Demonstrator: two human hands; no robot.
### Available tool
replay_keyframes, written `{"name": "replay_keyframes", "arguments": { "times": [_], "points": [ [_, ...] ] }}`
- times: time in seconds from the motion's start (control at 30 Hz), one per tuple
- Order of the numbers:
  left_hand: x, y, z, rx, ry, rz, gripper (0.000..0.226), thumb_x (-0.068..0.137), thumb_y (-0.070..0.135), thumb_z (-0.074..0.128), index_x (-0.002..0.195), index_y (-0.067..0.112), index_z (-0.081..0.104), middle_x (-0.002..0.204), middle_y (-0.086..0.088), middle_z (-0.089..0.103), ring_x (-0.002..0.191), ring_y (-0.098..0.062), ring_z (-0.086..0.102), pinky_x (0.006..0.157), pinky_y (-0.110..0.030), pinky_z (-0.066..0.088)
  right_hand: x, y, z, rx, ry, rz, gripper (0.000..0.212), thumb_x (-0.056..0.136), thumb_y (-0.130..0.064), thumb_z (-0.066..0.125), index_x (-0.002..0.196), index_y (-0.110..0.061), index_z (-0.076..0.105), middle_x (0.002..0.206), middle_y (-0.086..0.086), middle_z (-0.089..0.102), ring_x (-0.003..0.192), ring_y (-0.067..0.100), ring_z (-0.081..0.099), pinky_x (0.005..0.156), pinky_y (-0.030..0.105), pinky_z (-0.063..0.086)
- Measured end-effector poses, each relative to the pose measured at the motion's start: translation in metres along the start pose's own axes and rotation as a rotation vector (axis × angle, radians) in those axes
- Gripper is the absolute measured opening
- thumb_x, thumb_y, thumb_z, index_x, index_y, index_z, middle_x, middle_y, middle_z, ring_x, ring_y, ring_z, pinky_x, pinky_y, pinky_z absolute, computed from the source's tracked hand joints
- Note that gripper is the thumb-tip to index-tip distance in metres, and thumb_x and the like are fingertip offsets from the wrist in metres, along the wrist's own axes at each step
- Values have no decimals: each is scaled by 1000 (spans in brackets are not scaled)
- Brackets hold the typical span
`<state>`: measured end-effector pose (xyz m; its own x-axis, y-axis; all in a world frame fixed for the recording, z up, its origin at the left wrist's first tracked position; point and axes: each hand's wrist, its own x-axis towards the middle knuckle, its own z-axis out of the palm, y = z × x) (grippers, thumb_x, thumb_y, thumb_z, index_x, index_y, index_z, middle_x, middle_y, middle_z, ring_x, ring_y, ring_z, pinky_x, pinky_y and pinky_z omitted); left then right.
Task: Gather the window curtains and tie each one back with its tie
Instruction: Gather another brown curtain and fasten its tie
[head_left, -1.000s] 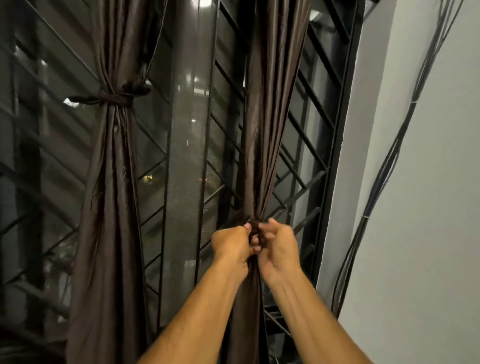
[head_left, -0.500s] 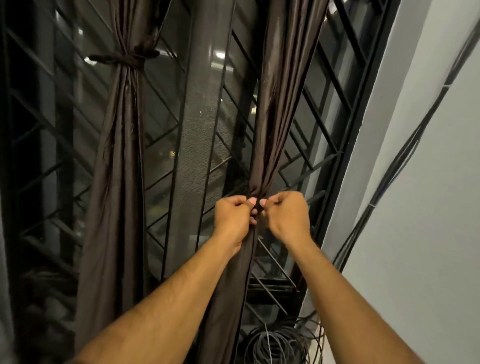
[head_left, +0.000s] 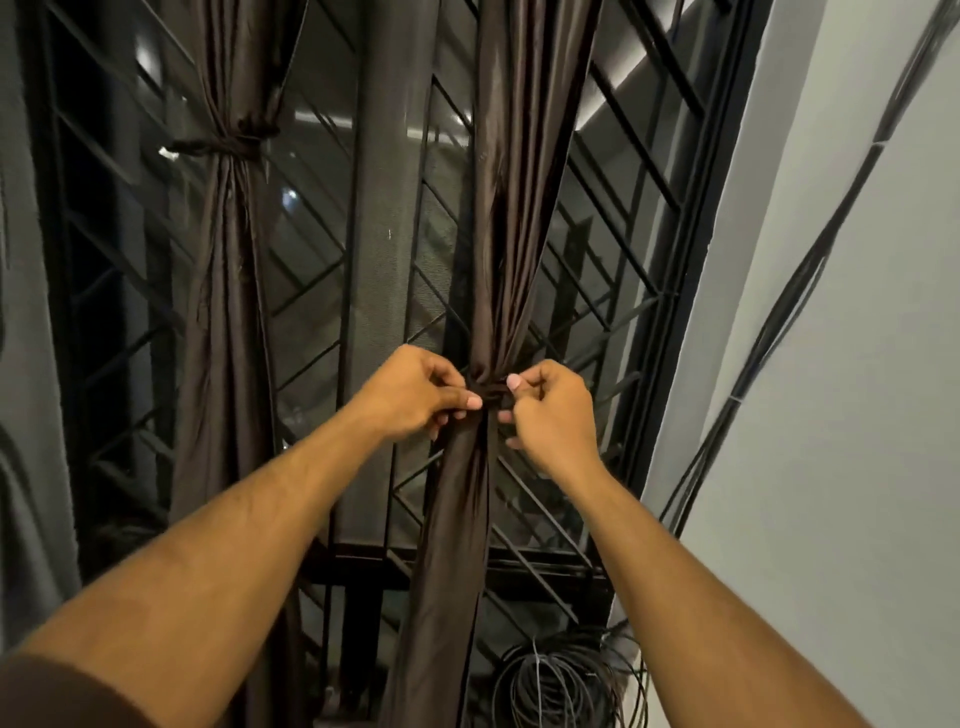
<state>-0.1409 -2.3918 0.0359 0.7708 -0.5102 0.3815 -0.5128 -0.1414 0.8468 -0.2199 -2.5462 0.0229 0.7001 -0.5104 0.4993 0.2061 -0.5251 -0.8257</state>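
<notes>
Knot of tie (head_left: 487, 399) half hidden | left hand (head_left: 415, 395), right hand (head_left: 551, 415) pinching

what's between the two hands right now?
Head view: the gathered dark brown satin curtain, cinched by its matching brown fabric tie. The left hand and right hand each pinch the tie at either side.

Overall light: dim and warm indoors; my forearms show evenly lit, with no hard shadows.
Bright spots: pale streaks and small glints on the window glass (head_left: 311, 218).
Darkest areas: the curtains (head_left: 514, 208) and the window grille (head_left: 623, 171) go almost black, folds barely separable.
Wall (head_left: 841, 415): flat grey, softly lit.
Distortion: wide-angle bending at the edges, so the frame and cables (head_left: 810, 260) curve.
Sharpness: slightly soft throughout.
</notes>
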Motion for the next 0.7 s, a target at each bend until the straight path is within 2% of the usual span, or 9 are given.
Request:
{"name": "replay_keyframes", "arguments": {
  "times": [0.1, 0.17, 0.3, 0.43, 0.5, 0.57, 0.63, 0.7],
  "points": [
    [-2, 6, -11, 53, 36, -4, 15, 84, 13, 83, 73, 9, 73, 60, -4, 68, 50, -15, 55, 46, -27, 46, 6, -6, -10, 47, 28, 55, 20, 102, -16, 61, 82, -13, 61, 69, 4, 67, 65, 13, 75, 53, 42, 63],
    [-3, 7, -15, 66, 57, -15, 15, 84, 15, 83, 73, 9, 73, 64, -9, 70, 50, -15, 56, 47, -28, 46, 8, -7, -15, 30, 17, 58, 20, 102, -18, 61, 82, -15, 63, 67, 1, 67, 66, 12, 76, 52, 38, 63],
    [-9, 5, -6, 155, 126, -2, 18, 87, 19, 81, 72, 15, 72, 60, -1, 68, 47, -7, 56, 49, -24, 48, 5, -5, -16, -35, -10, -8, 21, 100, -27, 65, 81, -17, 66, 67, 1, 70, 72, 19, 75, 68, 49, 64],
    [-13, 0, 7, 204, 218, 24, 17, 90, 23, 78, 76, 17, 69, 64, -1, 64, 48, -10, 56, 57, -29, 50, -2, 0, -12, -33, 39, -81, 18, 96, -29, 70, 81, -23, 63, 72, 3, 72, 70, 20, 72, 70, 51, 62],
    [-18, -2, 15, 175, 225, 32, 14, 92, 19, 76, 82, 19, 67, 73, -3, 67, 59, -15, 67, 56, -32, 55, -6, 3, -6, -28, 54, -86, 19, 93, -27, 72, 81, -26, 57, 75, 5, 71, 74, 23, 71, 74, 52, 60],
    [-24, -9, 20, 145, 197, 43, 14, 90, 19, 78, 96, 18, 65, 90, -5, 71, 81, -24, 75, 58, -34, 60, -10, 7, 0, -58, 65, -118, 26, 90, -27, 74, 78, -27, 51, 72, 0, 67, 72, 21, 67, 78, 49, 58],
    [-31, -19, 25, 177, 173, 59, 31, 86, 23, 82, 110, 15, 64, 99, -4, 73, 87, -24, 74, 65, -40, 62, -17, 13, 6, -83, 74, -149, 25, 87, -32, 75, 77, -26, 53, 66, -9, 62, 70, 16, 64, 77, 45, 57],
    [-38, -36, 25, 198, 150, 40, 41, 82, 27, 84, 115, 13, 63, 103, -4, 75, 91, -22, 74, 70, -45, 63, -26, 23, 17, -98, 53, -155, 20, 85, -39, 74, 82, -27, 59, 64, -11, 63, 71, 15, 68, 77, 46, 58]
  ]
}}
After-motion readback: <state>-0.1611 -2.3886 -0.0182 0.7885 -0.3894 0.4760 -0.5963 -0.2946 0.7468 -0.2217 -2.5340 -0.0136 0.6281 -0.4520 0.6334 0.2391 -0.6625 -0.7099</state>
